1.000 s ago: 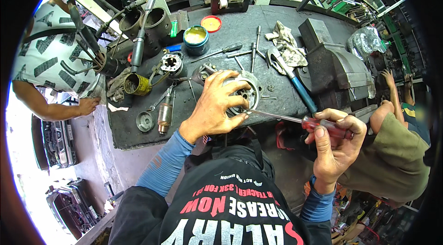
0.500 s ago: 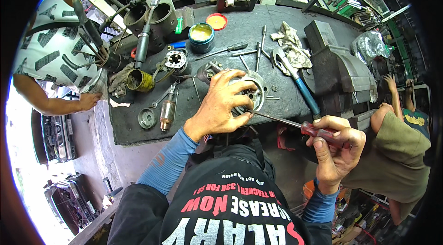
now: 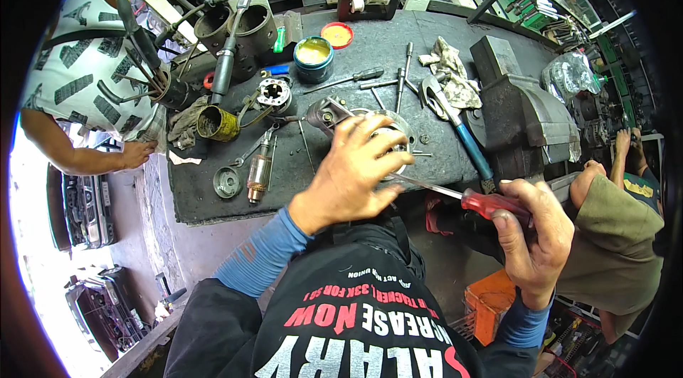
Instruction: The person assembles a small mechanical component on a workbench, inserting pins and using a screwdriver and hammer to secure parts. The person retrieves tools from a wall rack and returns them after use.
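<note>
My left hand reaches over a round metal housing near the bench's front edge. Its fingers are spread across the housing's face, the thumb apart, and they hide most of its inside. A mounting arm juts out on the housing's far left. In my right hand is a screwdriver, gripped by its translucent red handle. Its thin shaft points left toward the housing's near rim, just by my left thumb; the tip is hidden.
Left on the bench lie an armature, a round cap and a yellow can. Behind are a grease tub, a T-handle wrench and a rag. A blue-handled adjustable wrench lies beside a vise. Other people stand at both sides.
My left hand has drawn slightly toward me, its fingers now straighter over the housing. My right hand has moved a little right and nearer with the screwdriver, whose handle has turned.
</note>
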A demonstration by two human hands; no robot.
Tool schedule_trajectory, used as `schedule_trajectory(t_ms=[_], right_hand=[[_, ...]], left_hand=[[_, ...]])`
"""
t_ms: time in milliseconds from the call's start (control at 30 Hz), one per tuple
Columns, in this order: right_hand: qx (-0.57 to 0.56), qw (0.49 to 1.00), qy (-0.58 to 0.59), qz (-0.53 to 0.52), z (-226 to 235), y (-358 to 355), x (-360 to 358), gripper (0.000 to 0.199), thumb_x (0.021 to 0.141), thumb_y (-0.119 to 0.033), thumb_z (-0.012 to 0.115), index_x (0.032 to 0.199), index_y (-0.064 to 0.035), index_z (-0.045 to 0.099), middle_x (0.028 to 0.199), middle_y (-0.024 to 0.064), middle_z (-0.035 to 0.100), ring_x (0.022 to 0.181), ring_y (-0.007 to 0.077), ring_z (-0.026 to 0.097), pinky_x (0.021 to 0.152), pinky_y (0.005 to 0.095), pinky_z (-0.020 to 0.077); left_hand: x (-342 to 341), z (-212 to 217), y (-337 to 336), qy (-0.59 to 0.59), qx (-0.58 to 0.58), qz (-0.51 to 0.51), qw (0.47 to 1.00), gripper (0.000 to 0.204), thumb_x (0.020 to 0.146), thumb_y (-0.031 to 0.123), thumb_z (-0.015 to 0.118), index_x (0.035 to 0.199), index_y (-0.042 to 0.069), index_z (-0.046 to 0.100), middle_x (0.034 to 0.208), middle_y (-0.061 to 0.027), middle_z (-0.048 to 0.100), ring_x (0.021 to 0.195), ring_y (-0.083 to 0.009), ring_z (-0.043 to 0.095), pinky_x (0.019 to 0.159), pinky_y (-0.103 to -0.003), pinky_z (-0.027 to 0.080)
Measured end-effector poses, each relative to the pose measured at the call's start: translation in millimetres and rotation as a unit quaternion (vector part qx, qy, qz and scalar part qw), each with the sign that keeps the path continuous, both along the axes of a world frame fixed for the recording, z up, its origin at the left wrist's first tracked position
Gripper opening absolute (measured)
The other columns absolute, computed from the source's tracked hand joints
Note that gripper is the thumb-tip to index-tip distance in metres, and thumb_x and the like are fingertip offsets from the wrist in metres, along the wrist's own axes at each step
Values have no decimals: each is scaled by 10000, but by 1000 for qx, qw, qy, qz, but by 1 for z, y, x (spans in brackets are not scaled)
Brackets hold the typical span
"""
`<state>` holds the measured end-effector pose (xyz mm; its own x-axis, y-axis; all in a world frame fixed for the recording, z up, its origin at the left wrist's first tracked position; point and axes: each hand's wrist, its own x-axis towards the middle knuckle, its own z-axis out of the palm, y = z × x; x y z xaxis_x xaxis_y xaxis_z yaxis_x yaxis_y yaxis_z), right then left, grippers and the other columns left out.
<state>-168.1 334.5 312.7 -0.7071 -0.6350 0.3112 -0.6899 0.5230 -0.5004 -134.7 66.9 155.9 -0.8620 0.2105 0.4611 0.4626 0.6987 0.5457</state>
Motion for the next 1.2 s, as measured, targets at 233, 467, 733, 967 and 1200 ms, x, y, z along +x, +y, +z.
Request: schedule_trajectory(t_ms=[233, 467, 733, 967, 1200], right_hand=[[32, 999, -28, 28, 5, 0, -9, 503, 954, -108, 724, 1385, 35, 510, 1152, 188, 605, 977, 313, 639, 915, 395, 534], [114, 991, 56, 41, 15, 7, -1, 153, 978, -92, 714, 1084, 12, 675, 869, 144, 690, 661, 279, 653, 612, 372, 514], [93, 995, 24, 22, 22, -8, -2, 382, 940, -206, 820, 1197, 22, 654, 1067, 195, 688, 865, 345, 708, 790, 371, 571], [123, 987, 92, -52, 7, 7, -7, 327, 1078, -347, 656, 1067, -21, 681, 789, 144, 673, 637, 289, 658, 605, 392, 491], [81, 996, 29, 20, 29, -7, 6, 308, 958, -195, 761, 1138, 41, 679, 1069, 205, 659, 912, 373, 676, 776, 395, 555]], left_hand=[[2, 59, 109, 36, 234, 5, 971, 689, 714, 185, 848, 1326, -16, 601, 1134, -182, 652, 1045, -372, 638, 905, -430, 517], [-20, 58, 109, -19, 258, -67, 964, 403, 679, 140, 814, 1006, 52, 596, 847, -131, 620, 828, -370, 642, 692, -477, 525], [-27, 72, 106, -151, 245, -88, 954, 576, 690, 149, 864, 1155, -7, 562, 822, -216, 726, 880, -440, 749, 741, -547, 575], [-17, 67, 113, 75, 293, -2, 953, 483, 701, 76, 799, 1148, 43, 620, 963, -127, 615, 891, -368, 641, 749, -466, 537], [-38, 72, 100, -145, 315, -169, 923, 419, 766, 195, 829, 1069, 38, 586, 778, -234, 715, 799, -477, 720, 674, -560, 553]])
